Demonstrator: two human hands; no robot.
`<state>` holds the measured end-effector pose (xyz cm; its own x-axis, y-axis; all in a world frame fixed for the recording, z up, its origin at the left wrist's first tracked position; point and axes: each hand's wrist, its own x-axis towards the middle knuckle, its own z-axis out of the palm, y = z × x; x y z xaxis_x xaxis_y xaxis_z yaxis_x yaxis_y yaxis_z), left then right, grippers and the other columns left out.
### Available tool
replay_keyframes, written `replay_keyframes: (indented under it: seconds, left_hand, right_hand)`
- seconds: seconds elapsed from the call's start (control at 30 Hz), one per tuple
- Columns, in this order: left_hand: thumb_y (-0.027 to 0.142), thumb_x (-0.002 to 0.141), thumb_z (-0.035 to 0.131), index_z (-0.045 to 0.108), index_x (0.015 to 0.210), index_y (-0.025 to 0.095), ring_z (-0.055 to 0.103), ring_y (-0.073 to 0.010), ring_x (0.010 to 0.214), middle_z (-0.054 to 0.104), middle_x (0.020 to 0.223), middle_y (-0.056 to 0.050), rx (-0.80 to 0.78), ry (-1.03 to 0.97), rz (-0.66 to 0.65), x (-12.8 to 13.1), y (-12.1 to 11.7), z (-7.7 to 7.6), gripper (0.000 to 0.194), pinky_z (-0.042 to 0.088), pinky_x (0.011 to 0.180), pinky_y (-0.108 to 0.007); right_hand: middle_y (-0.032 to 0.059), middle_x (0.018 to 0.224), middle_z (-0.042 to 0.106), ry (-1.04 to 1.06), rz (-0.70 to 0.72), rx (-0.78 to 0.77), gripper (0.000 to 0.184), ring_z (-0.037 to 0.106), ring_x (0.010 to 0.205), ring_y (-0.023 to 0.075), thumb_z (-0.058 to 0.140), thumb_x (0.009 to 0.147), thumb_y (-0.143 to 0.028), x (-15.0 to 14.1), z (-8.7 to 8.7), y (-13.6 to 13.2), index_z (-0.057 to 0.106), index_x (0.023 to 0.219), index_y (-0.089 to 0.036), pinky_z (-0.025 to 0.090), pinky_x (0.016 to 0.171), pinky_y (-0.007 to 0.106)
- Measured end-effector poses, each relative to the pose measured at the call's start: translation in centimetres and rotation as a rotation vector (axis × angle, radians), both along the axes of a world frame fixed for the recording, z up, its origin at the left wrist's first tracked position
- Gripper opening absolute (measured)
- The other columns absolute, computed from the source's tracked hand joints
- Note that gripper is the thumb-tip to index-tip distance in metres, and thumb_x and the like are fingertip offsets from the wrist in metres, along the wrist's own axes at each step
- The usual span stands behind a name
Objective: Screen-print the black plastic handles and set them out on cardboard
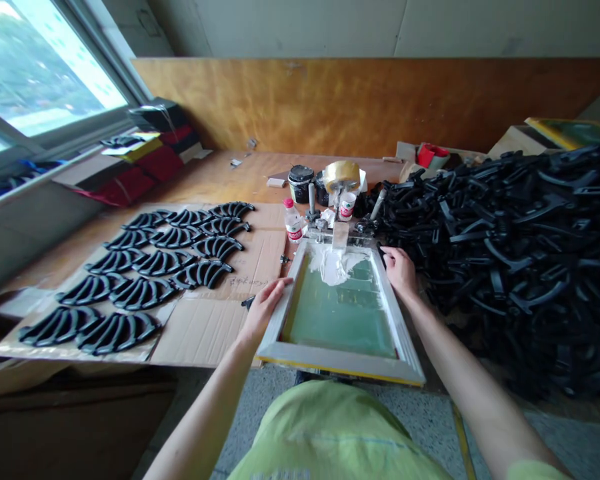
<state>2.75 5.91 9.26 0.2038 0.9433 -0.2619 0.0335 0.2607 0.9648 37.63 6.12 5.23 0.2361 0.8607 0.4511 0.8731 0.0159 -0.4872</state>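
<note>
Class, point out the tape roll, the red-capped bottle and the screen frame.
Tape roll (342, 173), head view: upper face.
Red-capped bottle (293, 223), head view: body.
Screen frame (330, 357), head view: near bar.

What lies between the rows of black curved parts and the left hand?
Bare cardboard with some handwriting, plus a small dark piece right by the left hand, in the head view.

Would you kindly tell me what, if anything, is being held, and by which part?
The left hand and right hand are at the side rails of the screen frame; whether either grips anything cannot be told.
</note>
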Motion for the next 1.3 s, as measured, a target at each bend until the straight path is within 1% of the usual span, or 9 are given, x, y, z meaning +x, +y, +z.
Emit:
replay_keyframes:
  seconds: [0.13,0.23,0.47,0.6,0.77,0.93,1.03,1.17,1.3]
  left_hand:
    - [0.053,0.072,0.067,0.047,0.137,0.021,0.057,-0.0128,0.059,0.064,0.073,0.001,-0.081,0.065,-0.012,-0.1,-1.1,-5.6,0.075,0.043,0.052,-0.021]
    - [0.053,0.075,0.063,0.045,0.139,0.021,0.059,-0.0140,0.064,0.064,0.075,0.000,-0.060,0.139,-0.006,0.2,-1.1,-8.2,0.074,0.045,0.056,-0.022]
    - [0.053,0.076,0.062,0.051,0.133,0.021,0.062,-0.0159,0.073,0.068,0.087,-0.003,-0.055,0.163,0.003,-0.1,-1.0,-9.8,0.067,0.048,0.064,-0.024]
    - [0.053,0.076,0.062,0.051,0.133,0.020,0.063,-0.0167,0.077,0.068,0.091,-0.005,-0.052,0.151,0.016,0.0,-1.2,-9.4,0.067,0.048,0.066,-0.024]
    - [0.054,0.075,0.064,0.051,0.133,0.020,0.062,-0.0157,0.072,0.068,0.085,-0.004,-0.049,0.143,0.018,0.0,-1.1,-8.7,0.069,0.048,0.062,-0.024]
    - [0.056,0.072,0.065,0.052,0.132,0.020,0.061,-0.0144,0.063,0.067,0.077,-0.002,-0.072,0.140,0.016,0.0,-1.0,-8.4,0.071,0.045,0.055,-0.022]
    - [0.055,0.072,0.066,0.051,0.132,0.020,0.060,-0.0133,0.061,0.067,0.075,-0.001,-0.083,0.117,0.014,-0.1,-1.0,-7.2,0.072,0.045,0.053,-0.021]
    - [0.053,0.071,0.069,0.048,0.134,0.024,0.059,-0.0122,0.057,0.067,0.078,0.000,-0.145,-0.003,-0.016,-0.4,-0.8,-3.5,0.072,0.044,0.051,-0.021]
    - [0.059,0.075,0.062,0.065,0.108,0.020,0.056,-0.0101,0.053,0.065,0.075,0.001,-0.097,-0.092,0.026,0.3,0.7,1.1,0.050,0.041,0.047,-0.020]
  right_hand:
    - [0.0143,0.132,0.050,-0.119,0.185,0.026,0.049,0.049,0.120,0.0270,0.062,0.080,-0.017,-3.5,2.4,4.8,0.053,0.128,-0.017,0.043,0.099,0.042]
    - [0.0131,0.109,0.061,-0.263,0.288,-0.201,0.033,0.055,0.104,0.0262,0.060,0.080,-0.014,-6.6,2.6,7.2,0.060,0.112,-0.016,0.045,0.090,0.038]
    - [0.0102,0.087,0.064,-0.458,0.552,-0.308,0.018,0.056,0.087,0.0222,0.047,0.079,-0.006,-8.2,1.3,1.7,0.061,0.085,-0.016,0.042,0.076,0.031]
    - [0.0058,0.083,0.064,-0.441,0.780,-0.307,0.014,0.056,0.084,0.0200,0.051,0.079,-0.009,-7.6,2.1,-0.2,0.061,0.082,-0.018,0.041,0.072,0.028]
    - [0.0060,0.090,0.065,-0.328,0.616,-0.215,0.019,0.056,0.091,0.0206,0.050,0.081,-0.009,-7.6,1.1,0.3,0.064,0.089,-0.019,0.043,0.078,0.030]
    - [0.0063,0.093,0.066,-0.266,0.729,-0.177,0.024,0.057,0.095,0.0206,0.050,0.084,-0.010,-7.2,0.1,-1.0,0.066,0.098,-0.019,0.045,0.083,0.031]
    - [0.0034,0.094,0.067,-0.205,0.612,-0.197,0.022,0.060,0.087,0.0185,0.059,0.086,-0.023,-7.4,1.8,1.3,0.066,0.107,-0.023,0.046,0.078,0.028]
    - [0.0011,0.104,0.068,-0.190,0.350,-0.199,0.056,0.063,0.086,0.0181,0.067,0.081,-0.026,-6.1,4.5,6.4,0.050,0.134,-0.034,0.047,0.075,0.027]
    - [0.0029,0.092,0.071,-0.109,0.034,-0.086,0.037,0.064,0.079,0.0165,0.060,0.084,-0.021,-0.8,4.5,7.0,0.062,0.121,-0.022,0.048,0.068,0.023]
